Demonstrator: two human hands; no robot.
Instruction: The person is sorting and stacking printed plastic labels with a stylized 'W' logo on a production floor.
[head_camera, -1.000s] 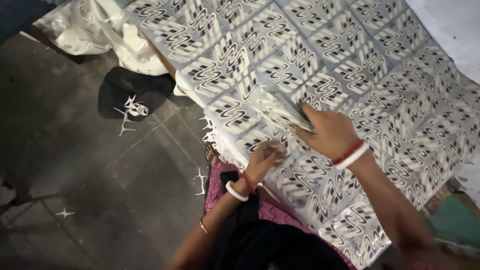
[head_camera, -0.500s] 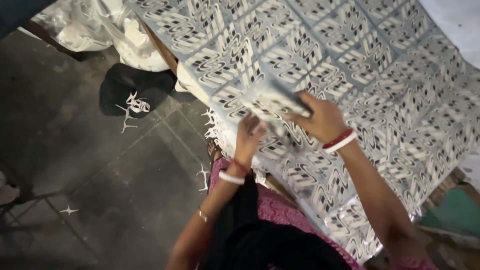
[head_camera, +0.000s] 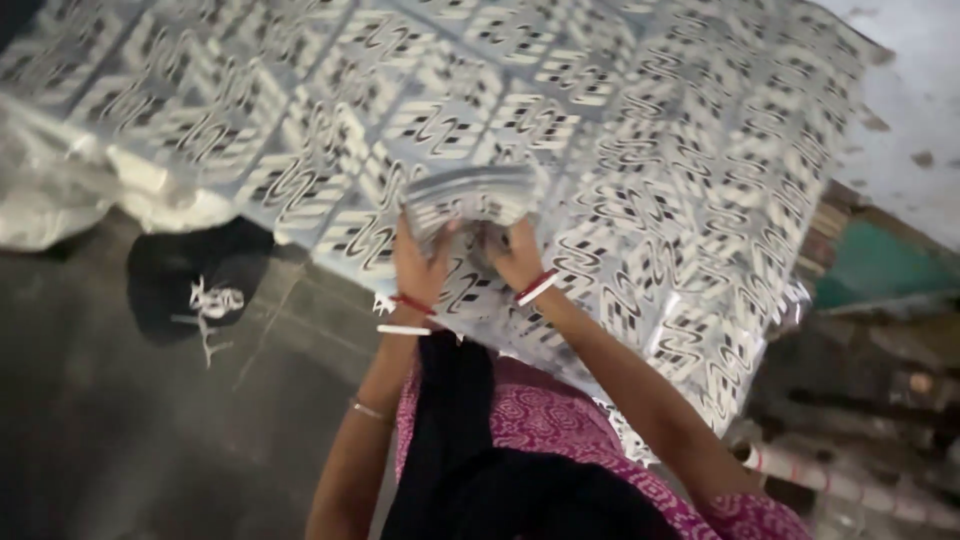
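Dark concrete floor (head_camera: 120, 430); patterned sheet (head_camera: 640, 150) spread across; left hand (head_camera: 420, 265), right hand (head_camera: 515, 255) fingers clamped on small stack (head_camera: 470, 195).

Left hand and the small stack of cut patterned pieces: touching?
Touching. The head view shows the left hand with fingers on the lower left edge of the stack of patterned pieces, no gap; the right hand grips its other side.

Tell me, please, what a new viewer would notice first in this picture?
First, the large printed sheet of repeated black-and-white patterns, filling the upper part of the view. At its middle, the left hand and right hand together hold a small stack of cut pieces. White scraps lie on the dark floor, lower left.
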